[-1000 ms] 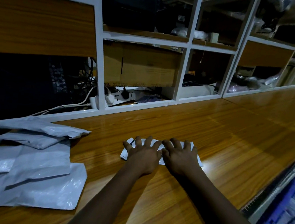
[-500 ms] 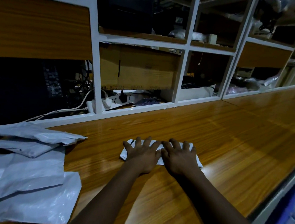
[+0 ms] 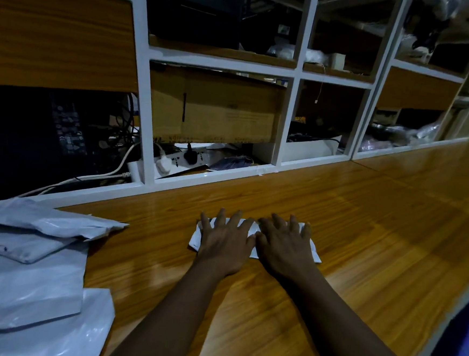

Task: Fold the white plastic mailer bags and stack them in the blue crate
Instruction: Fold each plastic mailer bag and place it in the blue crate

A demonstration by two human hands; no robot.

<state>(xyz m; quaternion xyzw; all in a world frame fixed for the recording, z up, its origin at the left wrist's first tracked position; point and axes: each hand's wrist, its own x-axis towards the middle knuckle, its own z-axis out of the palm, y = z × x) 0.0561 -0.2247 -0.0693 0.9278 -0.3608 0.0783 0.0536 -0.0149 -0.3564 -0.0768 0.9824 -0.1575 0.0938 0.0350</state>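
A small folded white mailer bag (image 3: pixel 314 251) lies flat on the wooden table (image 3: pixel 362 244), mostly covered by my hands. My left hand (image 3: pixel 223 240) presses on its left half with fingers spread and straight. My right hand (image 3: pixel 284 245) presses on its right half the same way, side by side with the left. A loose pile of unfolded white mailer bags (image 3: pixel 29 274) lies at the left edge of the table. A sliver of the blue crate (image 3: pixel 463 353) shows at the lower right, below the table edge.
White-framed shelving (image 3: pixel 289 112) runs along the back of the table, holding a cardboard box (image 3: pixel 219 109), a power strip with plugs (image 3: pixel 184 160) and cables. The table's right edge (image 3: pixel 441 320) runs diagonally near the crate.
Both hands stay pressed on the folded bag. The view has drifted a little to the right on the table, so the pile sits further left and less of the crate shows.
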